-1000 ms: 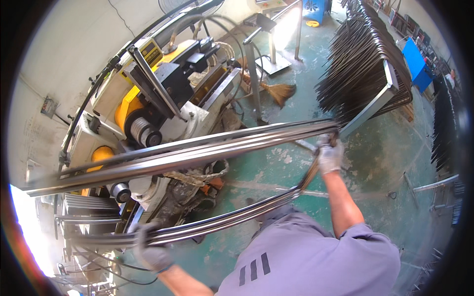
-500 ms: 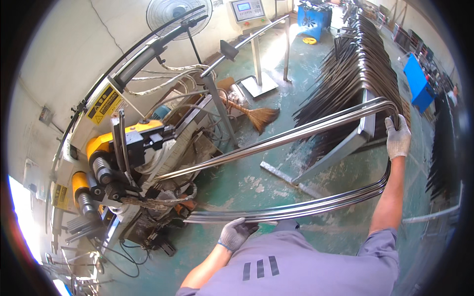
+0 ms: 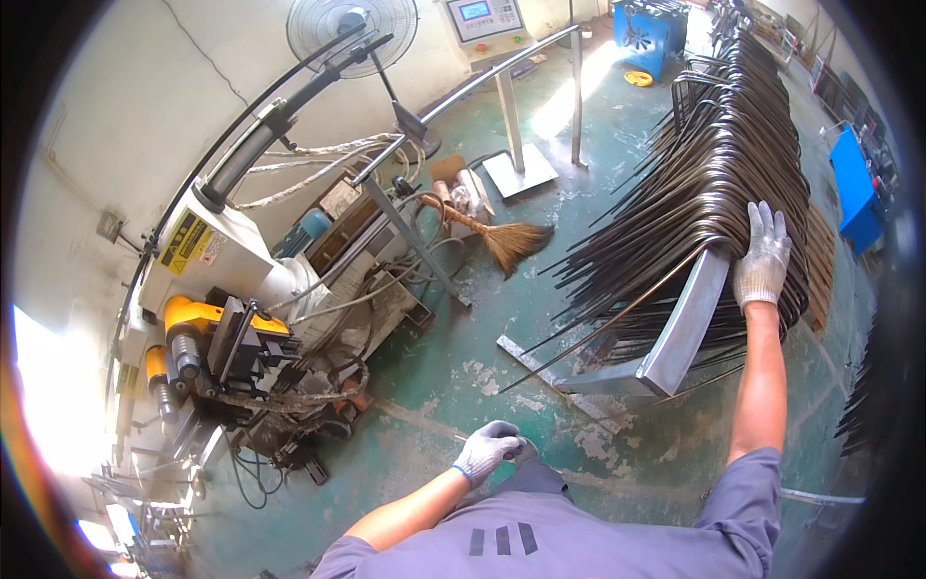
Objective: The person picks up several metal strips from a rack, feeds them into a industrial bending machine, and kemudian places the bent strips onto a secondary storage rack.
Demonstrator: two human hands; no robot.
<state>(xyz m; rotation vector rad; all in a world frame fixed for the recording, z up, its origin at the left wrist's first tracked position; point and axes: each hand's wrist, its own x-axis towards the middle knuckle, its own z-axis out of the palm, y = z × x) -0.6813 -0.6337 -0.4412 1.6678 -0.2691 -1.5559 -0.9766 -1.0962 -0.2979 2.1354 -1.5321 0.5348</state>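
Resting flat and open-palmed, the gloved right hand (image 3: pixel 763 257) lies on top of the stack of bent metal rods (image 3: pixel 719 174) at the far right, fingers spread across the uppermost pieces, apparently to settle them level against their neighbours. The rods hang draped over a slanted steel rack (image 3: pixel 682 333), their curved crowns nested one behind another, which keeps the long ends fanned out toward the green floor (image 3: pixel 502 347) without sliding. The gloved left hand (image 3: pixel 490 450) is held near the body, loosely curled and clamped on nothing visible.

To the left stands the yellow bending machine (image 3: pixel 207 343), with hoses and cables trailing around its base. A straw broom (image 3: pixel 497 236) lies on the floor between machine and rack. A pedestal fan (image 3: pixel 352 24) and a control panel on a post (image 3: pixel 482 19) stand at the far wall.
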